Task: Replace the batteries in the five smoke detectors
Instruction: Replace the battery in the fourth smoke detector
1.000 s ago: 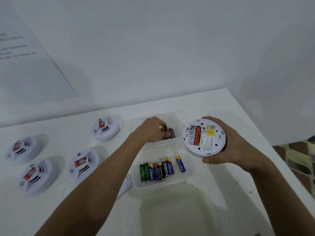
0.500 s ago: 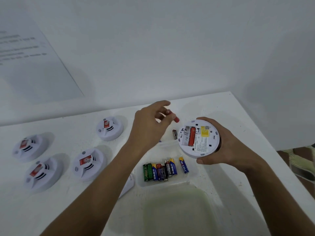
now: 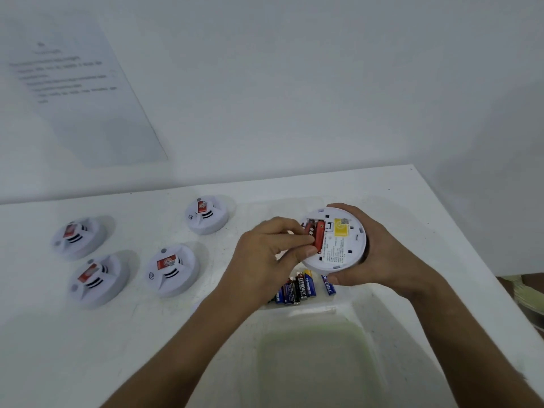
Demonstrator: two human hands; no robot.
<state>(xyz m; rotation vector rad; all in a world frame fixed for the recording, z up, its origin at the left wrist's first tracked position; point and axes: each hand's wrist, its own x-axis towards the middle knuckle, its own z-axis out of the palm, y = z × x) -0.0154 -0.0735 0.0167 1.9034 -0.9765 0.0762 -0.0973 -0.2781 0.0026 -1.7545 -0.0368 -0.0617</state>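
Observation:
My right hand [image 3: 379, 254] grips a white smoke detector [image 3: 341, 240] turned back side up, its battery bay open above the clear tray. One red battery [image 3: 319, 237] lies in the bay. My left hand [image 3: 273, 254] pinches a second red battery [image 3: 309, 229] at the bay's left slot, with thumb and fingertips against the detector's edge. Several loose batteries [image 3: 300, 288] lie in the tray's near compartment, partly hidden by my left wrist.
Several white smoke detectors stand face up on the white table to the left, one at the back [image 3: 207, 214], one in the middle [image 3: 170, 270], others at the far left [image 3: 78, 237]. A clear plastic tray [image 3: 318, 310] sits in front of me. The table's right edge [image 3: 477, 248] runs close by.
My left hand rose from the tray's far compartment with a red battery and brought it to the detector's bay. My right hand shifted the detector slightly left.

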